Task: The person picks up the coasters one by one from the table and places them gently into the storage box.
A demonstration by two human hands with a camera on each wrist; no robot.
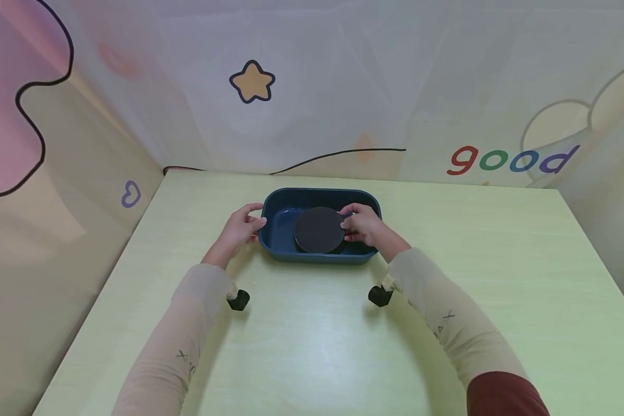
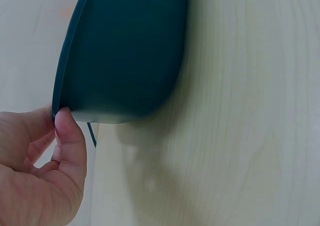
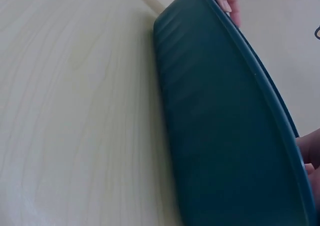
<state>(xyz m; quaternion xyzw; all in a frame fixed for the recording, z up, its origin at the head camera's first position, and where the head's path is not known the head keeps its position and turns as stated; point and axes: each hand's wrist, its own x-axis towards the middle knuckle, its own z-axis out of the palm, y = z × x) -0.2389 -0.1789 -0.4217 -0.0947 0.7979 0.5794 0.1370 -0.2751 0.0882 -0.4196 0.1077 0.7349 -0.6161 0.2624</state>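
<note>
A dark blue oblong basin point(image 1: 279, 249) with rounded corners stands on the table. My left hand point(image 1: 241, 227) is at its left end and pinches the rim between thumb and fingers, as the left wrist view shows with the hand point(image 2: 45, 161) beside the basin wall point(image 2: 125, 50). Inside the basin is a flat black disc point(image 1: 319, 230). My right hand point(image 1: 363, 224) reaches in over the right end and holds the disc by its right edge. In the right wrist view the basin's side point(image 3: 220, 100) hides most of the right hand point(image 3: 311, 158), and the disc is hidden there.
The pale wooden table point(image 1: 301, 335) extends around the basin. Behind it rises a printed cloth backdrop point(image 1: 322, 104) with a star and the word "good". Another cloth wall point(image 1: 83, 231) borders the left side. Small black devices point(image 1: 238, 300) hang at both wrists.
</note>
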